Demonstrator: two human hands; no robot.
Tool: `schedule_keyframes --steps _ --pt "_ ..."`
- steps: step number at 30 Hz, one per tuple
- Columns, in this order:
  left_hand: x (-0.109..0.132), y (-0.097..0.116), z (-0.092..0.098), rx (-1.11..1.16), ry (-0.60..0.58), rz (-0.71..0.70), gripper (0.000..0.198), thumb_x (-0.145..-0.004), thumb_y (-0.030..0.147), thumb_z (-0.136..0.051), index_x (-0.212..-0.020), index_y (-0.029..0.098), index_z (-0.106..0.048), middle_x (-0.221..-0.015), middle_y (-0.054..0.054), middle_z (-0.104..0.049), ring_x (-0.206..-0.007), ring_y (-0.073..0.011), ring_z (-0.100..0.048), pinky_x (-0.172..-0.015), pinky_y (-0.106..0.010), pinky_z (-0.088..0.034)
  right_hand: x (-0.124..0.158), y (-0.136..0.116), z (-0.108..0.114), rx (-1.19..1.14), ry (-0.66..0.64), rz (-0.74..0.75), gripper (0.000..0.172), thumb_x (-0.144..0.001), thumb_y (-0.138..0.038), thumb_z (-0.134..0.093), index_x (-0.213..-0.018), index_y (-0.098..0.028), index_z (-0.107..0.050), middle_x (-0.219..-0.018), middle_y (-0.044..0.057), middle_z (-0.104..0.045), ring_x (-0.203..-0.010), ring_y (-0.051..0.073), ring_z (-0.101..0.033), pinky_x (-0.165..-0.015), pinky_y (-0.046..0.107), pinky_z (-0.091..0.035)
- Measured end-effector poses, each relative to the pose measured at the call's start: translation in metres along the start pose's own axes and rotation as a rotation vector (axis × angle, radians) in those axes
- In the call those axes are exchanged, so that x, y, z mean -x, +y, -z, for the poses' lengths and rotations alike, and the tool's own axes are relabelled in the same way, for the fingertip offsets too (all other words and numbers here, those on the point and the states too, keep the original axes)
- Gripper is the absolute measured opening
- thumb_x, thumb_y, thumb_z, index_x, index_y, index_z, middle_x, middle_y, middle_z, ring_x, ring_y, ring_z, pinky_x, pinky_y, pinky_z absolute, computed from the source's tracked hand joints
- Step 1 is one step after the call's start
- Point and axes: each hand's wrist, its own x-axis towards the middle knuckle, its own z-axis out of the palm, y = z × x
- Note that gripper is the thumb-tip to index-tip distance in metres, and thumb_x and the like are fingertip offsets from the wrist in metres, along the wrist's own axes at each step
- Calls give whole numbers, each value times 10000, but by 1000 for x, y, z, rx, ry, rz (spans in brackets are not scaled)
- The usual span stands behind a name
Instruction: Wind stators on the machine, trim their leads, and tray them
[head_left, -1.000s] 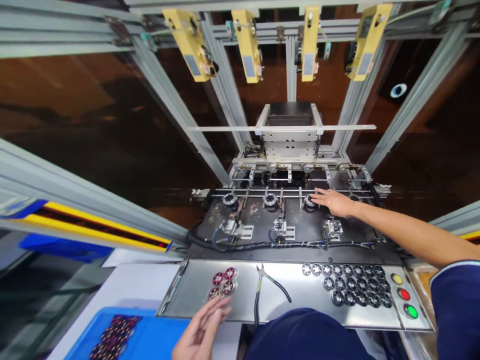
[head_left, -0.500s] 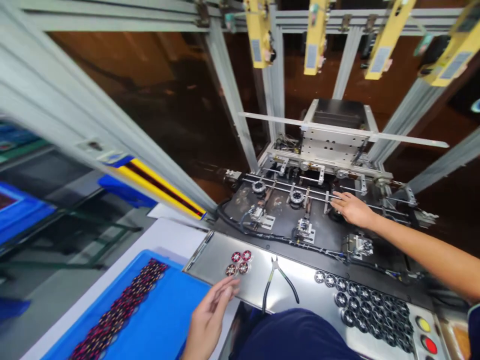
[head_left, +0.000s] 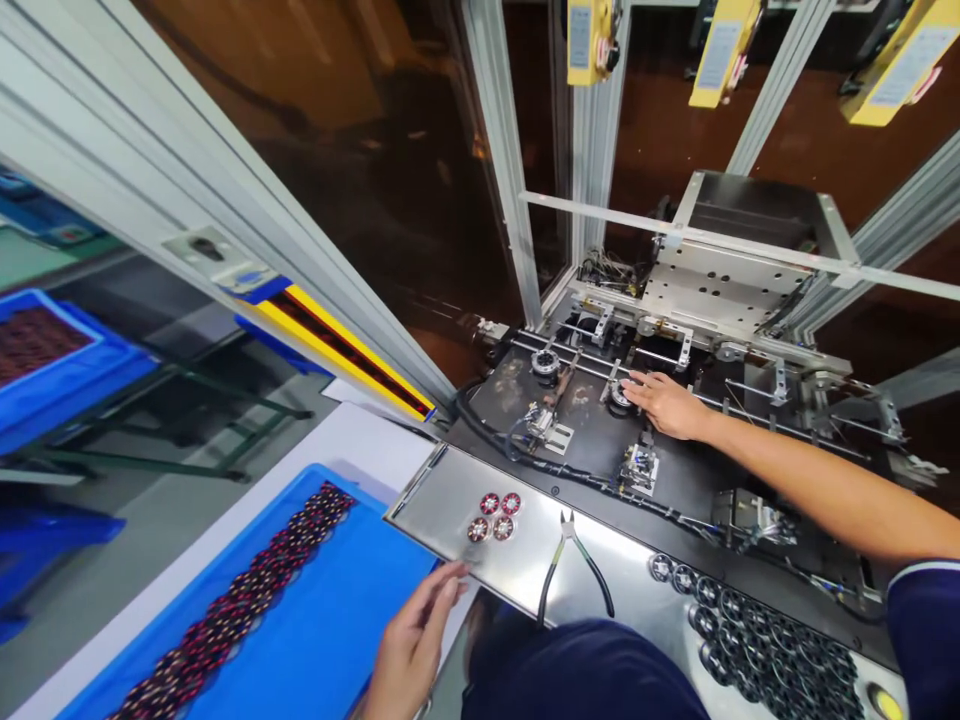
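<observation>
My right hand [head_left: 666,403] reaches over the machine bed, fingers stretched out. Its fingertips are at the edge of a round black-and-silver part [head_left: 619,397] on the middle station and partly cover it; whether they press on it I cannot tell. Another such part [head_left: 545,364] sits on the station to the left. Low in the view, my left hand [head_left: 411,640] hovers by the metal ledge [head_left: 442,490], loosely curled with thumb and fingers apart and nothing visible in it. Beyond its fingertips lie several small red-and-silver rotors [head_left: 504,527].
Diagonal cutters [head_left: 568,560] lie on the ledge, left of rows of black round parts [head_left: 757,625]. A blue tray [head_left: 330,620] at lower left holds a band of red-and-black rotors [head_left: 247,600]. Metal posts [head_left: 517,190] and a yellow light bar [head_left: 345,350] frame the machine.
My right hand has moved left from the third station to the middle one. My left hand stays by the ledge. The view has shifted, with the machine now further right.
</observation>
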Motion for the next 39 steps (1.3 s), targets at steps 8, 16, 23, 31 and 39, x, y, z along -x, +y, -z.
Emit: schedule_keyframes --steps 8,16,23,31,39 --pt "-21 10 -7 -39 -79 -82 601 -780 705 -612 -1058 194 -766 -1120 -143 -772 -1032 -320 -729 -976 -425 -559 -94 -20 32 60 92 51 552 -911 -135 -496 -1462 -111 -473 -1551 167 -434 -1500 348 -277 -1160 562 -310" --pt "-12 -12 5 -59 59 -134 450 -793 627 -633 -964 243 -795 -1012 -117 -798 -939 -366 -748 -879 -492 -603 -165 -42 23 47 -5 87 449 -958 -256 -620 -1389 -168 -526 -1538 133 -438 -1421 317 -404 -1143 563 -381" --pt "-38 -32 -31 -64 193 -209 557 -907 539 -532 -1259 120 -636 -1296 -182 -674 -1211 -337 -632 -1092 -491 -462 -133 -86 95 68 191 -54 594 -900 -135 -393 -1488 -55 -401 -1610 89 -355 -1509 296 -262 -1183 465 -333" --pt "-60 -42 -58 -113 190 -349 638 -958 464 -477 -1474 100 -386 -1425 -228 -541 -1235 -354 -620 -1034 -520 -501 119 -189 66 24 642 -708 729 -948 -279 -311 -1618 -279 -25 -1610 14 -352 -1529 298 -231 -1227 591 -312" --pt "-83 -41 -64 -250 198 -422 738 -885 503 -528 -1459 61 -390 -1362 -239 -581 -1212 -382 -607 -1054 -535 -474 321 -308 -136 36 525 -1366 748 -965 -305 -308 -1604 -162 54 -1562 234 -381 -1439 404 -393 -1110 663 -423"
